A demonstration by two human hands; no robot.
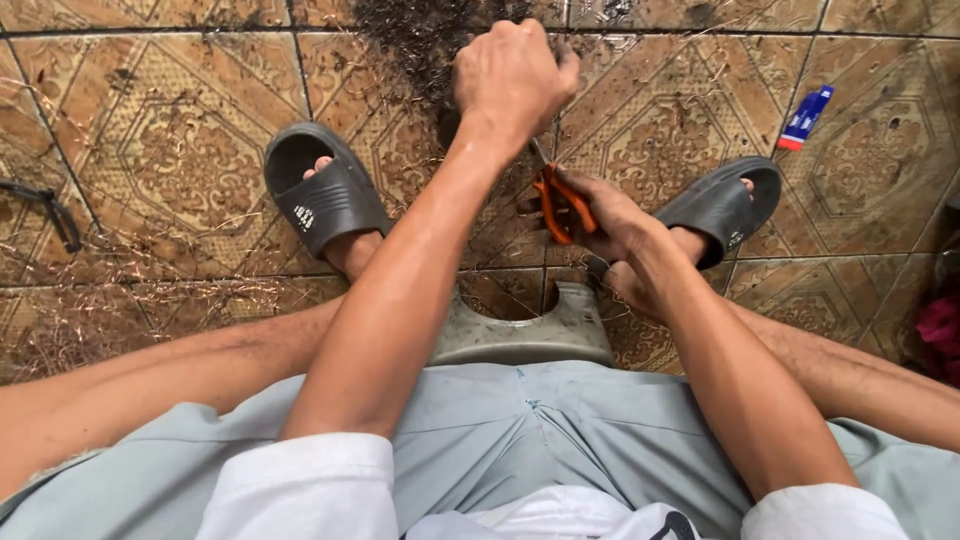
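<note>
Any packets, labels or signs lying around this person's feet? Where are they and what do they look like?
Small flat blue, white and red packet: on the patterned tile floor, upper right, beyond the right slipper.
Small white mark: on the strap of the dark grey rubber slipper, left.
No signs or screens.

Scissor blades are concealed beneath the left hand. Dark fibre bundle beyond that hand is cut off by the top edge.
</note>
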